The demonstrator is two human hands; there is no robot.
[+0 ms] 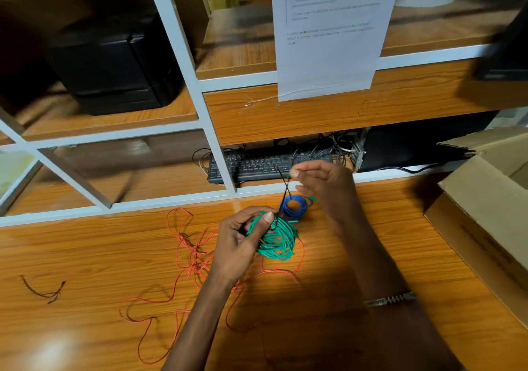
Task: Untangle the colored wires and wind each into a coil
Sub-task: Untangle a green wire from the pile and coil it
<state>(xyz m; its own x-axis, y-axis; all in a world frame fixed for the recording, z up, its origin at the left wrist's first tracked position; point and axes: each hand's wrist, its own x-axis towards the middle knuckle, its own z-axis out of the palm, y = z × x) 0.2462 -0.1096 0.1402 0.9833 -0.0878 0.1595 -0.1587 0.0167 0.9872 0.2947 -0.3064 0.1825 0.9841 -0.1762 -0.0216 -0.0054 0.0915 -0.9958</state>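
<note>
My left hand (243, 242) grips a coil of green wire (275, 239) just above the wooden table, thumb pressed on its top. A thin black wire (284, 192) runs up from the coil to my right hand (323, 187), which pinches its upper end at the fingertips. Behind the green coil a small blue coil (294, 206) lies on the table. Loose red wire (194, 256) sprawls in loops across the table left of and below my hands, some of it hidden under my left forearm.
A short dark wire scrap (45, 289) lies at the table's left. An open cardboard box (485, 199) stands at the right edge. Behind the table is a white-framed shelf (200, 105) holding a black keyboard (257, 165), cables and a black case; a printed sheet (328, 33) hangs above.
</note>
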